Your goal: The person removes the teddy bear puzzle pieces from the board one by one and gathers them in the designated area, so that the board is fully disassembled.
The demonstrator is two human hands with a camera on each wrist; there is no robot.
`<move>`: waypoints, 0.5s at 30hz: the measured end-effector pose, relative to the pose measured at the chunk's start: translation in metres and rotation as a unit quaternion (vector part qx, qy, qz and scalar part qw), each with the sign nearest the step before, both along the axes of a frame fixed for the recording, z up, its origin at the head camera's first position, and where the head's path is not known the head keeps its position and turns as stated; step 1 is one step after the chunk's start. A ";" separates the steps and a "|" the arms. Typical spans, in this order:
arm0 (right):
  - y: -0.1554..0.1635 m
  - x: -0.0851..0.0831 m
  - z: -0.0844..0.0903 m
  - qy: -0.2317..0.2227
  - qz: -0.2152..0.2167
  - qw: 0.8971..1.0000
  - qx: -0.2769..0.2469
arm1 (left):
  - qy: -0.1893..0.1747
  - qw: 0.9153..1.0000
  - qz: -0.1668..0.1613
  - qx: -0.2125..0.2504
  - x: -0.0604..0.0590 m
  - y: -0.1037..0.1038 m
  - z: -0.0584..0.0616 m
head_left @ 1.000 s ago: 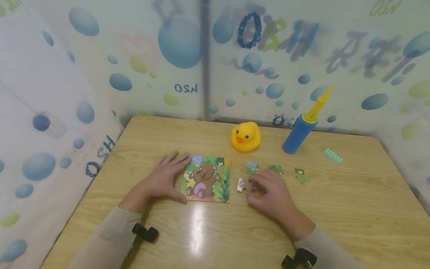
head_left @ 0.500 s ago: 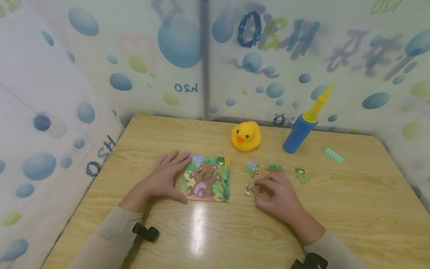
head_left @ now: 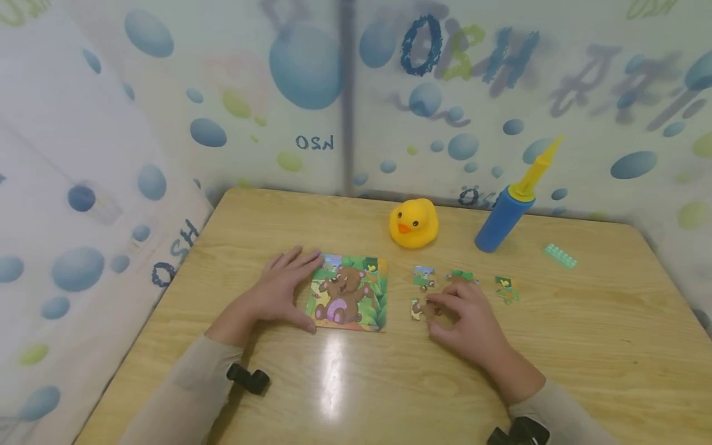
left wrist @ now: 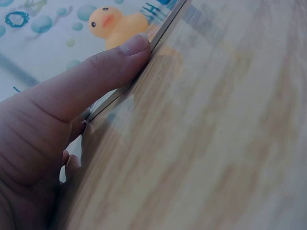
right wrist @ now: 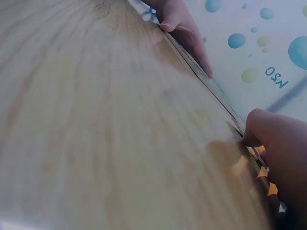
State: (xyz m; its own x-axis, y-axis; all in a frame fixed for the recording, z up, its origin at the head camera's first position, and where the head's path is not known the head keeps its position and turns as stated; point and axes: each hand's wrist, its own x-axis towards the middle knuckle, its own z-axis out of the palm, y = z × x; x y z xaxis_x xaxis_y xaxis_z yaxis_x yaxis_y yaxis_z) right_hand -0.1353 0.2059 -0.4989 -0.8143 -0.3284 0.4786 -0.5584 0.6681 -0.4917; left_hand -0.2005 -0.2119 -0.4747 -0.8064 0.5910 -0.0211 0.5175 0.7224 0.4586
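Left hand [head_left: 278,293] lies flat, fingers spread against the left edge of the bear puzzle board [head_left: 347,292] at centre frame, thumb braced on its near corner, likely to keep it from sliding. Right hand [head_left: 467,321], fingers curled, pinches a loose puzzle piece [head_left: 418,308] on the tabletop [head_left: 584,334] just right of the board. More pieces [head_left: 507,288] wait beyond; the rubber duck [head_left: 414,224] watches from behind.
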 end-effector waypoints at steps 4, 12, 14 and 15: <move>0.000 0.001 0.001 -0.007 -0.005 1.000 0.000 | -0.007 1.000 0.001 -0.001 0.000 0.000 0.002; 0.000 0.000 0.003 -0.010 -0.011 1.000 -0.001 | -0.007 1.000 0.000 0.001 0.001 0.001 0.003; 0.000 0.000 0.002 -0.010 -0.016 1.000 -0.002 | -0.007 1.000 0.000 0.002 0.001 0.001 0.003; -0.001 0.000 0.002 -0.007 -0.018 1.000 -0.004 | -0.008 1.000 0.000 0.003 0.001 0.001 0.003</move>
State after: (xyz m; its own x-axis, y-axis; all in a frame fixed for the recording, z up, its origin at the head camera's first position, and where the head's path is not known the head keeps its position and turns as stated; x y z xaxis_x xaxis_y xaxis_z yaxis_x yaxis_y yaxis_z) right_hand -0.1358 0.2051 -0.4969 -0.8318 -0.2961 0.4695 -0.5278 0.6837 -0.5040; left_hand -0.1993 -0.2104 -0.4715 -0.8066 0.5904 -0.0299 0.5096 0.7201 0.4709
